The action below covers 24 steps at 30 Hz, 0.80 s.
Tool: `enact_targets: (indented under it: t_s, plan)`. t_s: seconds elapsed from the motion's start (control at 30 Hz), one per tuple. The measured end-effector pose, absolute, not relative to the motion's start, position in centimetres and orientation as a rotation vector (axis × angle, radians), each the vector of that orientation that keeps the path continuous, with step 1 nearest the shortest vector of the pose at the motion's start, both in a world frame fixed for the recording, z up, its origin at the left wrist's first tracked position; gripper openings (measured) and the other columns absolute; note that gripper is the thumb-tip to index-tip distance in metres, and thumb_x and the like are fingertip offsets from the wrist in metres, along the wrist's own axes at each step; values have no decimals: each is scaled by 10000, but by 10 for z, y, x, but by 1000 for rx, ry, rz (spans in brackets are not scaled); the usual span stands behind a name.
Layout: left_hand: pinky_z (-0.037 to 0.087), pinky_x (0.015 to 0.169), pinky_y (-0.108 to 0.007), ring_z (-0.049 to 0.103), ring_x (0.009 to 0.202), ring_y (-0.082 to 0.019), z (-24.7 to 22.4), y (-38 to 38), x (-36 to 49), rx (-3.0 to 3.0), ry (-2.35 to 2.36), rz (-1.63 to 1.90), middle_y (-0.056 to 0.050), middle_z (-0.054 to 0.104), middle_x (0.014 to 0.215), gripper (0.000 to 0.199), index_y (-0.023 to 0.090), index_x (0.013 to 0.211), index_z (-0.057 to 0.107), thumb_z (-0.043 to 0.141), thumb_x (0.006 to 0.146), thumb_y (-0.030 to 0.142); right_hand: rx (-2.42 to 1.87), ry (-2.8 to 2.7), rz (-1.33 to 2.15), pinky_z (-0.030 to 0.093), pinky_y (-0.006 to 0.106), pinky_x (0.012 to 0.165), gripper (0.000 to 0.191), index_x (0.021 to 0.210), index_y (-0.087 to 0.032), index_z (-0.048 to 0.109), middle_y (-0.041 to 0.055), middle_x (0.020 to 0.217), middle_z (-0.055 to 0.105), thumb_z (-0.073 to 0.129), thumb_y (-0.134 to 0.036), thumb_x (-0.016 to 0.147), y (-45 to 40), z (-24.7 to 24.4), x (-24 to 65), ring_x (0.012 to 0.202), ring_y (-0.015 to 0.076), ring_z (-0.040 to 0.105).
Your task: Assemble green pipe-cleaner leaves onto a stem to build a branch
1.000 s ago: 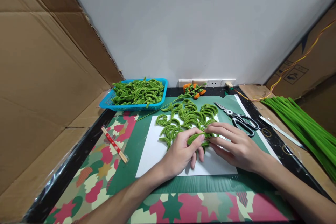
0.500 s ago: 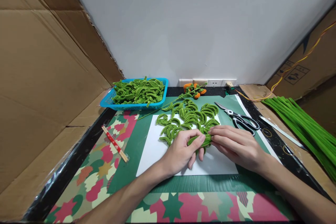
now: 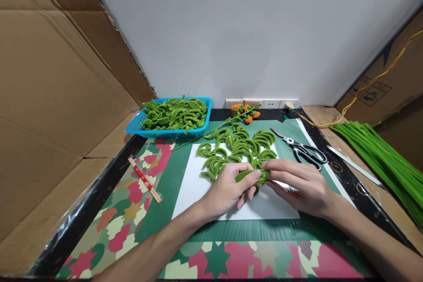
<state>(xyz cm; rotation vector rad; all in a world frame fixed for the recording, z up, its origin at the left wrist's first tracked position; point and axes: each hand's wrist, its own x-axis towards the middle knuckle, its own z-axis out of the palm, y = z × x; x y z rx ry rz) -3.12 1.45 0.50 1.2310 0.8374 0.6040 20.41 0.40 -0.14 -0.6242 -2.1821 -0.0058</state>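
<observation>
My left hand (image 3: 226, 194) is closed round a small bundle of green pipe-cleaner pieces (image 3: 243, 176), the thumb pressing on top. At the bundle's right end, the fingertips of my right hand (image 3: 302, 187) pinch it; exactly what lies between them is partly hidden. Just beyond my hands, many curved and folded pipe-cleaner pieces (image 3: 243, 146) lie in a loose pile. They spread over a white sheet of paper (image 3: 188, 194) and past its far edge onto a green sheet (image 3: 158, 211).
Back left, a blue basket (image 3: 168, 134) is heaped with similar green pieces. A stem with orange pipe-cleaner flowers (image 3: 254, 116) lies by the wall sockets. Scissors (image 3: 307, 152) rest to the right, near long green pipe cleaners (image 3: 373, 154). Wrapped chopsticks (image 3: 144, 180) lie left.
My right hand's fingers have shifted slightly and spread a little at the bundle's end. My left hand keeps its hold; the pile has not visibly moved.
</observation>
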Motion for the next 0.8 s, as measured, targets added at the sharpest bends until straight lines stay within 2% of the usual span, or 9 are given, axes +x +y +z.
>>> enact_targets:
  t_s: [0.2, 0.4, 0.53, 0.8]
  plan:
    - [281, 326, -146, 429, 344, -47, 7, 13, -31, 1310, 908, 603, 46, 606, 579, 481, 189, 818, 580, 631, 984, 637, -644, -2201, -47, 677, 293, 742, 156, 1119, -162, 702, 138, 1091, 818, 655, -83, 993, 3, -4, 203, 938, 223, 814]
    - [277, 312, -132, 406, 340, -45, 5, 14, -31, 1282, 907, 590, 49, 585, 549, 483, 184, 813, 596, 649, 978, 635, -557, -2221, -131, 685, 299, 816, 184, 1133, -133, 691, 135, 1023, 826, 633, -43, 984, 5, -7, 202, 949, 231, 820]
    - [293, 326, -114, 390, 337, -33, 2, 17, -30, 1205, 838, 596, 59, 568, 522, 466, 176, 823, 605, 673, 977, 610, -588, -2156, -10, 678, 301, 784, 228, 1184, -152, 671, 121, 994, 814, 655, -42, 985, 5, -9, 199, 912, 215, 803]
    - [302, 321, -114, 378, 332, -31, 3, 17, -29, 1148, 776, 598, 66, 555, 505, 470, 163, 843, 638, 690, 966, 614, -583, -2025, 171, 638, 289, 688, 246, 1141, -155, 680, 109, 909, 788, 661, 13, 963, 2, -6, 193, 774, 195, 765]
